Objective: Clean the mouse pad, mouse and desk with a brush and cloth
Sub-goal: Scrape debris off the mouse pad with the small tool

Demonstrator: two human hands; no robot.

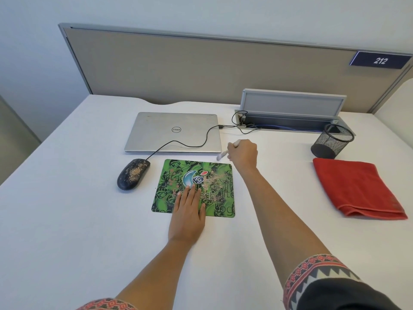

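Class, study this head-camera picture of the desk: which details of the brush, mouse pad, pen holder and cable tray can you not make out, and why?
Brush: head view; motion-blurred, its middle hidden inside the right hand.
Mouse pad: head view; printed lettering partly covered by the left hand.
Pen holder: head view; contents too dark to tell.
Cable tray: head view; sockets too small and shadowed.

Left hand [187,217] lies flat on the dusty green pad [210,175]; right hand [243,153] grips a white brush [222,155] just past its far corner, mouse [133,174] left, red cloth [355,186] right
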